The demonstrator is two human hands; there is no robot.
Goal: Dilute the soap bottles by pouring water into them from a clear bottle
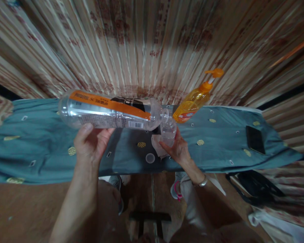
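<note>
My left hand [92, 140] is closed around a large clear plastic bottle [108, 109] with an orange and silver label. The bottle lies nearly level in the air, its neck pointing right. At its mouth is a small clear bottle [168, 133], held upright by my right hand [178, 148]; some liquid appears to be inside. Whether the two mouths touch I cannot tell. A pale folded cloth or tissue [156, 143] lies beside the small bottle, and a round translucent cap [150, 158] rests on the table near it.
Behind my right hand stands an orange pump bottle [191, 103]. A dark phone [255, 139] lies on the right of the teal tablecloth [218, 148]. A pleated curtain [142, 50] hangs behind the table. On the floor at right is a black bag [255, 187].
</note>
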